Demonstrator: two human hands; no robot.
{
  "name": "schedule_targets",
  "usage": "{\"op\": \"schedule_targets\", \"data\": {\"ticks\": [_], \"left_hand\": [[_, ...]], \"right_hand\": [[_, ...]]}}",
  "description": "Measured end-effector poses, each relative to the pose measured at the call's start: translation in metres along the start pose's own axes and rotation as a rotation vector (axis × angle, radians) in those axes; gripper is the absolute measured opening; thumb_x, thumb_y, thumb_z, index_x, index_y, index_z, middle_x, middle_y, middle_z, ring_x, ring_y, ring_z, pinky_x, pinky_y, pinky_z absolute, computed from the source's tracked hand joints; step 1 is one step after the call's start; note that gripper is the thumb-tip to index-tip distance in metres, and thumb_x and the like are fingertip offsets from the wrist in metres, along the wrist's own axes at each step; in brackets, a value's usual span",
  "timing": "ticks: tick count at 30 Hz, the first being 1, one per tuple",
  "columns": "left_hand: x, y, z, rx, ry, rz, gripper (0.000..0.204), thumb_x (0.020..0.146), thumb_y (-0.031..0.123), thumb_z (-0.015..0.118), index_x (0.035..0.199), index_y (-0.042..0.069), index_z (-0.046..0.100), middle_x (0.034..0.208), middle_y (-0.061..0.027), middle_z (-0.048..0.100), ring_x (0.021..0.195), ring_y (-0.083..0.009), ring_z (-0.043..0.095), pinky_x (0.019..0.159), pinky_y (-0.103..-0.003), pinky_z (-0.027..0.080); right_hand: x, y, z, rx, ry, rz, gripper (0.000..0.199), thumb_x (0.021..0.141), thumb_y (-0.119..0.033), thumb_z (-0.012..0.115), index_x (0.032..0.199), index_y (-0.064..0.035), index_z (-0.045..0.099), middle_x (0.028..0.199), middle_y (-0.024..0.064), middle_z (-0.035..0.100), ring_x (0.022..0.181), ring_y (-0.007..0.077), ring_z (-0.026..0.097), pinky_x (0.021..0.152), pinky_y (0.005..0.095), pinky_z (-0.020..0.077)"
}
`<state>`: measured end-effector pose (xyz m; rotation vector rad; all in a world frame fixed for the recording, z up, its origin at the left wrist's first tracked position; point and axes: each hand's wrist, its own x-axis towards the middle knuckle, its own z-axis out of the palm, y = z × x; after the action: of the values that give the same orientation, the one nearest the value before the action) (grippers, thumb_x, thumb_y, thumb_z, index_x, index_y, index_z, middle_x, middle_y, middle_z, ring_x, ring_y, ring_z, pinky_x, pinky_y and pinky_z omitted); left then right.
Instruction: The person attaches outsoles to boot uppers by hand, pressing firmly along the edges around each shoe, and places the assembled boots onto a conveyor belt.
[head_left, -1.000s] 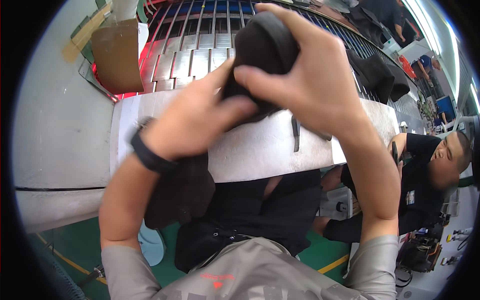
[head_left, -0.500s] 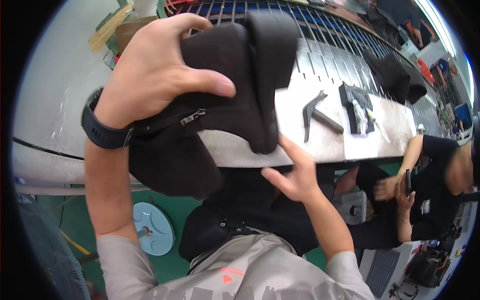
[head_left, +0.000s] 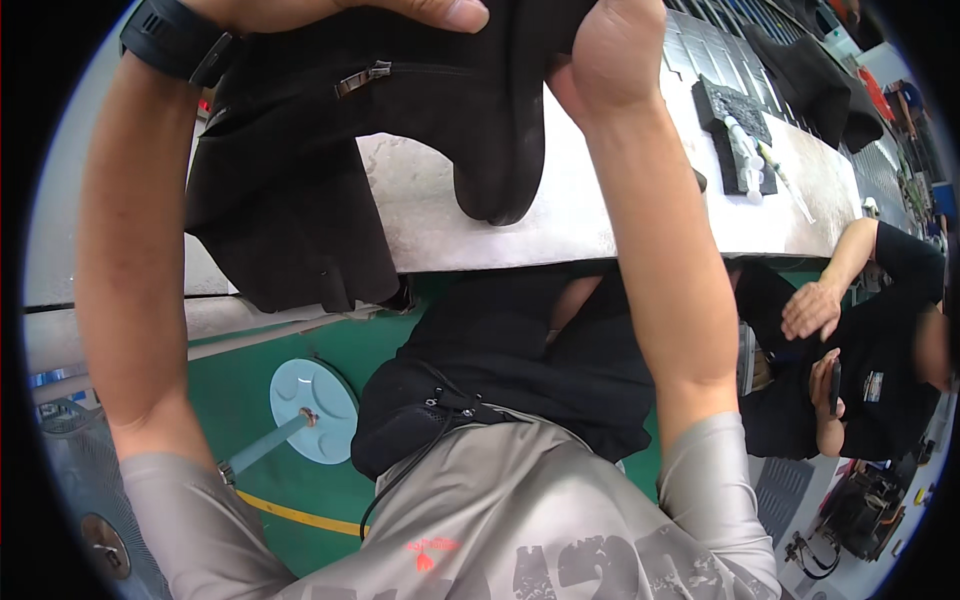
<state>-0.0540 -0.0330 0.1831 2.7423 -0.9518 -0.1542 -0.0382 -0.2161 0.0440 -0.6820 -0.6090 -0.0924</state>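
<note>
Soft black zippered boot (head_left: 400, 130), both hands

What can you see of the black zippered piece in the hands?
The black zippered piece looks like soft, matte fabric or suede. A metal zip pull sits near its upper left. One flap hangs low on the left and a rounded lobe hangs mid-frame. It is raised above the grey workbench, with the left hand gripping its top edge and the right hand alongside.
</note>
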Motion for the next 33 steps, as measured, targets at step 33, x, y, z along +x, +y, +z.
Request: {"op": "schedule_targets", "data": {"ticks": [33], "left_hand": [[-0.004,-0.020,0.004,-0.164,0.060,-0.105,0.068,0.080,0.054,0.095,0.099,-0.009,0.077,0.083,-0.0150,0.078,0.077,-0.0230,0.073,0.074,-0.034,0.059]], "right_hand": [[0.005,0.030,0.006,-0.168,0.316,-0.084,0.045,0.111,-0.035,0.053,0.137,0.0016,0.058,0.110,0.0083,0.071,0.100,0.0187,0.070,0.094,0.0345,0.0554]]}}
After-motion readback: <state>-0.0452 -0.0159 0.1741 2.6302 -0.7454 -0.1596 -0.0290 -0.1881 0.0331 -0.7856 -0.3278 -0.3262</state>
